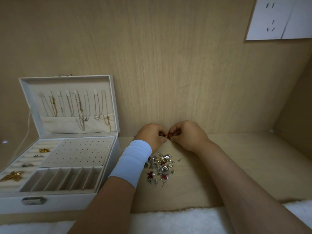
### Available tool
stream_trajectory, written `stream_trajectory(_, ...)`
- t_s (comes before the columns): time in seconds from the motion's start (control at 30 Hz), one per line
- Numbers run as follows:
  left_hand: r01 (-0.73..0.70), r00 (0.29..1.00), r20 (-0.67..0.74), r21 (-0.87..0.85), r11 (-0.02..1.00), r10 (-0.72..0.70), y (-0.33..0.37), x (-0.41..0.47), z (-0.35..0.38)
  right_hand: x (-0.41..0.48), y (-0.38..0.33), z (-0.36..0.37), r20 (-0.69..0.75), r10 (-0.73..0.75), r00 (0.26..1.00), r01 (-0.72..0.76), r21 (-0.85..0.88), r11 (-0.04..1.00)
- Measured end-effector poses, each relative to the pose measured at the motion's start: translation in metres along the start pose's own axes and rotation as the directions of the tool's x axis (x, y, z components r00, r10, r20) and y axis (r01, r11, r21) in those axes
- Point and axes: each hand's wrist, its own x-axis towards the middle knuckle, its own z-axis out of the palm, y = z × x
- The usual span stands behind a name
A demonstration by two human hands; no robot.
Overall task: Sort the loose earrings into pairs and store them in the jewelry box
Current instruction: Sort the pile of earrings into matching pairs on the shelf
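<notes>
A heap of loose earrings (159,168), gold, silver, pearl and dark red, lies on the wooden desk in front of me. Beyond it my left hand (151,137) and my right hand (187,135) meet fingertip to fingertip, both pinching a small red-and-gold earring (166,135) between them. A white band wraps my left wrist. The white jewelry box (108,168) stands open at the left, with a perforated earring panel (79,152), a row of narrow compartments in front and ring rolls on its left side.
Several necklaces hang inside the box lid (67,98). Brooches (14,176) and rings rest in the ring rolls. A wooden wall rises just behind my hands. A white wall socket (276,17) is at the top right. White fluffy fabric (168,222) lines the near desk edge.
</notes>
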Motion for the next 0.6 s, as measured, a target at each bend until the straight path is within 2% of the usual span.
stream_trajectory(0.17,0.023,1.000,0.016,0.053,0.998,-0.024,0.007,-0.004,-0.023,-0.003,-0.008,-0.013,-0.024,0.005,1.000,-0.005,-0.011,1.000)
stream_trajectory(0.23,0.019,1.000,0.019,0.029,0.999,-0.019,0.010,-0.012,-0.038,-0.005,-0.017,-0.020,-0.045,-0.046,0.998,0.046,-0.001,0.999)
stream_trajectory(0.33,0.007,0.999,0.037,-0.001,1.000,-0.007,0.009,-0.030,-0.060,-0.014,-0.033,-0.028,0.038,-0.142,0.989,0.141,0.028,0.990)
stream_trajectory(0.47,-0.014,0.993,0.117,0.187,0.982,-0.008,0.002,-0.054,-0.077,-0.026,-0.049,-0.028,0.228,-0.222,0.948,0.224,0.018,0.975)
stream_trajectory(0.6,-0.031,0.986,0.160,0.407,0.913,-0.039,-0.002,-0.069,-0.073,-0.033,-0.058,-0.016,0.264,-0.223,0.938,0.230,0.005,0.973)
